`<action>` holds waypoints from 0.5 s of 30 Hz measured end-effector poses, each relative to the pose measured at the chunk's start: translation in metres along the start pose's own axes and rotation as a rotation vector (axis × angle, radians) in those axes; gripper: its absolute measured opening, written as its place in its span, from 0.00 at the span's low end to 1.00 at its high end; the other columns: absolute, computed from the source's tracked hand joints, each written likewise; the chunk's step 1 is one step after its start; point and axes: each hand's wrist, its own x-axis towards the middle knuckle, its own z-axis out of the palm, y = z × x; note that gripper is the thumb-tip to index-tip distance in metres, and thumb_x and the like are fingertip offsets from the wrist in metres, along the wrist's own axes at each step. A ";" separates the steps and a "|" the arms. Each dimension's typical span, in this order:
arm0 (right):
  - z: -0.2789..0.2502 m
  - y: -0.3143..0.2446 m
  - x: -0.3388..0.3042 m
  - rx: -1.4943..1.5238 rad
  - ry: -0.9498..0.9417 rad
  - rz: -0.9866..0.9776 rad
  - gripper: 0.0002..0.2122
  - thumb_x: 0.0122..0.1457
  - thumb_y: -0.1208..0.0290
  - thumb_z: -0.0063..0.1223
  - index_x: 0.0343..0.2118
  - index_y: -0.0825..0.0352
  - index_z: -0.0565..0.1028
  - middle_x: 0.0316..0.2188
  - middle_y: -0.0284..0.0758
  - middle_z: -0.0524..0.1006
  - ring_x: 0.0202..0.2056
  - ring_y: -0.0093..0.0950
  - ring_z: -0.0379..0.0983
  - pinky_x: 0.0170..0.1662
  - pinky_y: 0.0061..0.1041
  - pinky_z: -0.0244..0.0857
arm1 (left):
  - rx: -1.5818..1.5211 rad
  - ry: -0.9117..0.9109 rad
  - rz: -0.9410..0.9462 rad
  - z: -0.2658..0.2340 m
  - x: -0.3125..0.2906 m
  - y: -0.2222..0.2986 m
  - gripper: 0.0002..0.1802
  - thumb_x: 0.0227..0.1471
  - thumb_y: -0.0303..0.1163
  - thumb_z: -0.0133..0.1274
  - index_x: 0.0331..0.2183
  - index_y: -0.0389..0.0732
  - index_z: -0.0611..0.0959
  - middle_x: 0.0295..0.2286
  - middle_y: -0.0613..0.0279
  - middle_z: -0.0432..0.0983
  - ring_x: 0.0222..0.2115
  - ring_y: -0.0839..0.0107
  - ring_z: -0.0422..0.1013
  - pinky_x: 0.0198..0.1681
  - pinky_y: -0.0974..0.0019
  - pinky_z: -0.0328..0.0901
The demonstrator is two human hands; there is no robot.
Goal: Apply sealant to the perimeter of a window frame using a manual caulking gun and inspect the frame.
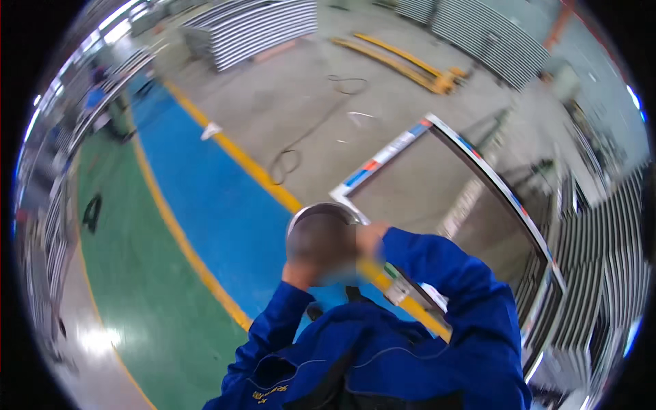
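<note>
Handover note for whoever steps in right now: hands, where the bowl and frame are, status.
Both hands are raised to a round metal bowl held up close in front of the camera. The left hand is at its lower left and the right hand at its right edge; the exact grip is blurred.
A large rectangular metal frame stands just beyond, right of the blue floor lane.
What is done or left cannot be told from this view.

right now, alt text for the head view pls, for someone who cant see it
Two blue-sleeved arms lift a round metal bowl close to the camera, the left hand and right hand at its sides. Below stands a metal frame on a concrete floor with blue and green lanes.
</note>
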 end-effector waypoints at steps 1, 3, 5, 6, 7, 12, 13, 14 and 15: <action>-0.016 -0.008 -0.008 0.091 -0.018 0.090 0.15 0.60 0.64 0.39 0.50 0.52 0.72 0.32 0.41 0.79 0.35 0.42 0.77 0.34 0.43 0.70 | -0.009 -0.008 -0.025 -0.003 -0.001 0.000 0.16 0.51 0.30 0.47 0.43 0.34 0.74 0.26 0.54 0.78 0.19 0.66 0.75 0.17 0.68 0.69; -0.026 0.003 -0.030 0.083 0.019 0.113 0.17 0.58 0.67 0.42 0.51 0.51 0.71 0.33 0.41 0.79 0.36 0.42 0.77 0.35 0.42 0.70 | 0.019 -0.078 -0.042 0.005 0.004 0.006 0.17 0.52 0.30 0.46 0.44 0.35 0.74 0.26 0.54 0.79 0.19 0.65 0.75 0.18 0.67 0.70; -0.034 0.020 -0.054 0.108 0.093 0.036 0.19 0.55 0.70 0.45 0.52 0.50 0.70 0.32 0.41 0.78 0.35 0.43 0.76 0.34 0.42 0.70 | 0.037 -0.120 -0.058 0.023 0.006 0.014 0.17 0.52 0.30 0.46 0.44 0.35 0.74 0.27 0.53 0.79 0.20 0.64 0.76 0.19 0.67 0.71; -0.038 0.031 -0.066 0.172 0.160 0.021 0.23 0.52 0.72 0.48 0.54 0.49 0.68 0.32 0.42 0.78 0.35 0.44 0.76 0.34 0.41 0.69 | 0.021 -0.097 -0.105 0.030 0.006 0.021 0.17 0.52 0.31 0.46 0.44 0.35 0.74 0.28 0.53 0.79 0.21 0.64 0.76 0.19 0.66 0.71; -0.040 0.044 -0.076 0.180 0.169 0.031 0.23 0.52 0.72 0.48 0.54 0.49 0.68 0.32 0.42 0.78 0.35 0.44 0.76 0.34 0.41 0.69 | 0.005 -0.064 -0.145 0.038 0.006 0.027 0.17 0.52 0.31 0.46 0.44 0.34 0.74 0.28 0.52 0.79 0.21 0.63 0.76 0.20 0.65 0.72; -0.046 0.126 -0.104 0.454 0.392 0.133 0.31 0.46 0.73 0.49 0.58 0.52 0.61 0.23 0.44 0.75 0.28 0.47 0.74 0.31 0.44 0.68 | -0.044 -0.030 -0.162 0.075 0.011 0.042 0.19 0.52 0.31 0.46 0.45 0.31 0.73 0.30 0.50 0.78 0.23 0.61 0.76 0.21 0.63 0.73; -0.040 0.148 -0.105 0.448 0.517 0.213 0.31 0.47 0.73 0.49 0.58 0.52 0.60 0.22 0.45 0.75 0.28 0.47 0.74 0.31 0.43 0.68 | -0.028 -0.024 -0.159 0.080 0.012 0.045 0.19 0.52 0.31 0.46 0.45 0.31 0.73 0.30 0.50 0.78 0.23 0.61 0.76 0.21 0.63 0.73; -0.034 0.170 -0.102 0.461 0.524 0.209 0.31 0.47 0.73 0.49 0.58 0.52 0.60 0.22 0.45 0.75 0.28 0.47 0.74 0.31 0.43 0.68 | -0.029 -0.016 -0.157 0.084 0.014 0.045 0.20 0.52 0.31 0.46 0.45 0.31 0.73 0.30 0.50 0.78 0.23 0.62 0.76 0.22 0.63 0.73; -0.029 0.195 -0.098 0.465 0.486 0.373 0.31 0.47 0.73 0.49 0.59 0.53 0.60 0.23 0.45 0.75 0.27 0.44 0.74 0.31 0.40 0.69 | -0.032 -0.008 -0.155 0.089 0.017 0.046 0.20 0.52 0.30 0.46 0.45 0.31 0.72 0.30 0.50 0.78 0.23 0.62 0.76 0.22 0.63 0.73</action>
